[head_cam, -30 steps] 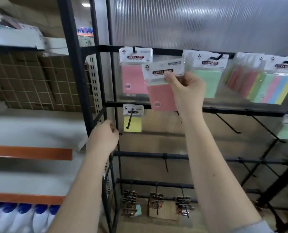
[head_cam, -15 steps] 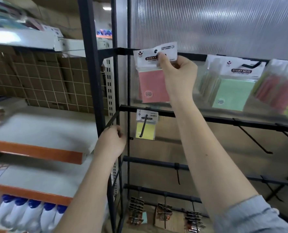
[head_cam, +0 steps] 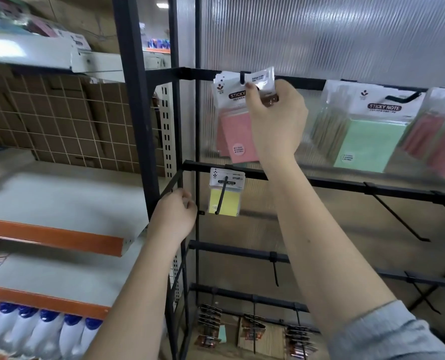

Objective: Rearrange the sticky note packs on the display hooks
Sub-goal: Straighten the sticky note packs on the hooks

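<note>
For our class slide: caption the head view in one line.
Right hand hangs a pink sticky note pack on the top hook; left hand grips the rack.

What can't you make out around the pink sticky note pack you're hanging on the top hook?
- Head view: right hand covers the pink sticky note pack header, so whether the hole has cleared the black top hook is unclear.
- Packs behind it overlap; count unclear.
- Multicoloured strip packs are cut by the right edge and blurred.
- Left hand: palm side hidden.
</note>
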Demonstrator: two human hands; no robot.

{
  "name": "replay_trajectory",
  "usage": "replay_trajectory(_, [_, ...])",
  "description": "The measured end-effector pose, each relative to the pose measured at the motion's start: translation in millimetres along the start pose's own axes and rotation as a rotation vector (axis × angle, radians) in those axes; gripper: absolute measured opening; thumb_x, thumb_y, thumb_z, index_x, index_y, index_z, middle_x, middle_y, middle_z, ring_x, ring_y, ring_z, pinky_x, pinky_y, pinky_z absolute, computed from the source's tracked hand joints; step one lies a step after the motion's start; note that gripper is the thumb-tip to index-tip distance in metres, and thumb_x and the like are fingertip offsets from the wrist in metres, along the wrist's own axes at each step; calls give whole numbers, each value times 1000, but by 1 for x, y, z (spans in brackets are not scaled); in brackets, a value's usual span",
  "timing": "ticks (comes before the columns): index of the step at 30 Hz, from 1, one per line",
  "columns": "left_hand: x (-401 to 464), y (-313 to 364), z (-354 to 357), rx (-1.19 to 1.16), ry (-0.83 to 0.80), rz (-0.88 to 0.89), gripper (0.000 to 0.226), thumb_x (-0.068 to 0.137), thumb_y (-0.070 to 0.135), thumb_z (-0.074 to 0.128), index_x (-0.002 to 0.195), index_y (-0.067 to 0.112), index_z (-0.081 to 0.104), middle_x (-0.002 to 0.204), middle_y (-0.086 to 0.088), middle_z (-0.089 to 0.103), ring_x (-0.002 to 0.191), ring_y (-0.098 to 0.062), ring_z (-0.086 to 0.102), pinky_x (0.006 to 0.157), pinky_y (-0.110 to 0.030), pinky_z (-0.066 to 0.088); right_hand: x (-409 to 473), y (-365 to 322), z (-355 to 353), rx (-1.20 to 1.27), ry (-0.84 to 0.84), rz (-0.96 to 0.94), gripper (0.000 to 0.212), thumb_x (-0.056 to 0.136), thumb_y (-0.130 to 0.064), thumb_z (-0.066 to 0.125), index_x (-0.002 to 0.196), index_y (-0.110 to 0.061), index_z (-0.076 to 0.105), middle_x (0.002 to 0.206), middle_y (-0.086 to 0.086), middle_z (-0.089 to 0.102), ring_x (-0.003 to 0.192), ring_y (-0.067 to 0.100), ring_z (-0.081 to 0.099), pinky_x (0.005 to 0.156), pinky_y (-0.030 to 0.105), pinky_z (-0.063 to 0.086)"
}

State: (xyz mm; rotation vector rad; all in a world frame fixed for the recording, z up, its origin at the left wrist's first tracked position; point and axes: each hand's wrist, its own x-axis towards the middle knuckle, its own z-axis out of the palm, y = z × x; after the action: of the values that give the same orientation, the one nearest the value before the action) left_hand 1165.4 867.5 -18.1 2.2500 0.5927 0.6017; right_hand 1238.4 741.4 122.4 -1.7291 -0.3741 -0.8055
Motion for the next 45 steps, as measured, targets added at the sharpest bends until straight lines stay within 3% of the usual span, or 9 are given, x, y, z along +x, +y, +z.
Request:
replay_trajectory(4, [5,-2,6,11,-9,7,17,93,16,49,108,17,57,95,4,53,86,-13,52,74,-25,38,4,4,3,-93,53,-71,19,87,-40,63,89,-23,56,86,-10,49,84,9,47,52,14,30])
replay_trajectory(8, [13,-4,14,-12,-29,12,18,93,16,49,109,17,56,90,8,51,75,-3,48,63,-19,35,5,14,2,25,47,-89,35,84,-37,68,110,-16,58,100,-4,54,93,10,48,66,4,33])
replay_trajectory(17, [54,2,44,-85,-169,-141,38,98,20,41,135,17,50,134,-5,52,105,-19,53,76,-23,37,-14,56,-29,82,75,-31,19,88,-39,63,93,-22,59,83,-12,59,73,-1,53,68,11,43])
replay_trajectory(19, [65,1,56,-88,-203,-167,40,99,20,41,138,15,45,138,-7,50,94,-14,56,69,-19,36,-21,72,-39,48,60,20,15,90,-39,60,88,-25,58,75,-17,58,70,-9,53,67,6,41])
replay_trajectory(22, [76,1,73,-102,-212,-175,40,100,21,41,139,12,44,130,-9,55,60,0,37,50,-15,27,-32,95,-51,-6,37,111,17,92,-40,56,82,-26,59,71,-18,58,68,-10,53,65,5,40])
replay_trajectory(29, [78,-5,98,-248,-126,-119,27,99,13,43,108,-4,63,95,-14,63,80,-25,60,63,-17,47,-47,126,-66,-111,-44,195,27,94,-39,52,85,-16,63,73,-8,62,68,1,53,58,5,36])
replay_trajectory(32, [69,-7,106,-341,-31,-147,23,98,14,47,103,2,66,89,-3,58,64,-4,46,43,0,33,-51,130,-67,-122,-65,218,26,94,-38,53,83,-16,63,71,-10,60,65,1,52,56,6,36])
replay_trajectory(37, [62,-11,116,-396,121,-239,11,90,22,55,87,20,65,79,8,56,71,-15,50,52,-21,36,-54,131,-67,-115,-64,222,23,95,-35,53,82,-18,62,69,-11,59,65,3,52,57,9,36])
replay_trajectory(45, [67,-7,113,-541,-37,-144,25,97,13,46,72,16,44,67,6,43,56,0,40,51,-17,30,-57,125,-73,-150,-74,191,19,95,-31,55,84,-18,63,70,-13,59,66,1,53,58,3,37])
